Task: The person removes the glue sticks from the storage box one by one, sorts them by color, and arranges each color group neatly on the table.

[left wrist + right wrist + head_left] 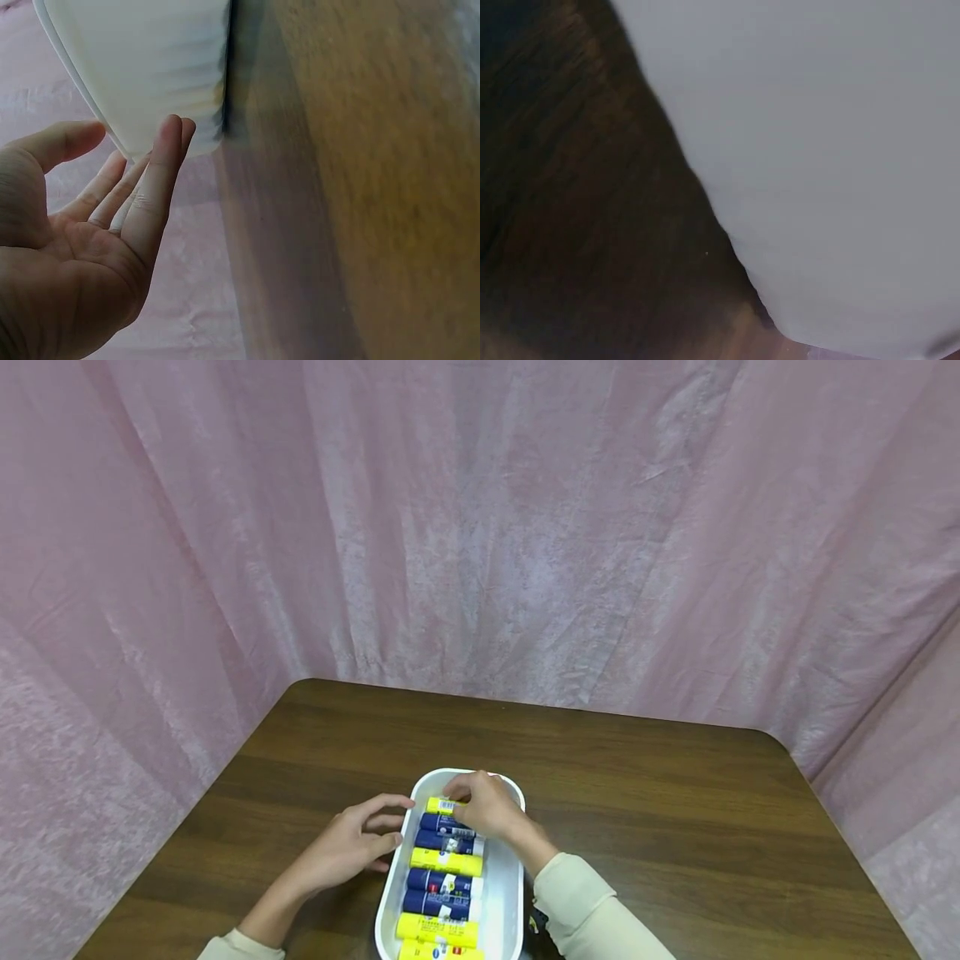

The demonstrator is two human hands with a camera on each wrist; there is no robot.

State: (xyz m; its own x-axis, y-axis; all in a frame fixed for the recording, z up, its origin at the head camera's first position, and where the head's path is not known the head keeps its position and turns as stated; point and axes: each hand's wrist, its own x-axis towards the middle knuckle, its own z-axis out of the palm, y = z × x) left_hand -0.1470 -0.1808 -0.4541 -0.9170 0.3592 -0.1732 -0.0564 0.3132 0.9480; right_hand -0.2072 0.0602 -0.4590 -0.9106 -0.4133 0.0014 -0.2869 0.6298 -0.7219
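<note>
A white oblong tray (pixel 504 917) stands on the table and holds a column of yellow and navy glue sticks, lying crosswise. My right hand (pixel 489 807) reaches over the far end of the tray. Its thumb and fingers pinch the right end of the farthest yellow glue stick (pixel 442 805), partly covering it. Just nearer lies a navy glue stick (pixel 442 822). My left hand (pixel 351 843) is at the tray's left side, fingers loosely extended, fingertips right at the rim. In the left wrist view, the left hand's fingers (pixel 154 180) overlap the tray's pale outer wall (pixel 150 67).
The dark wooden table (pixel 675 827) extends around the tray, with a pink curtain (pixel 480 527) behind it. A small dark object (pixel 537 920) shows beside the right sleeve (pixel 585 902). A white surface (pixel 817 150) fills much of the right wrist view, hiding the right hand.
</note>
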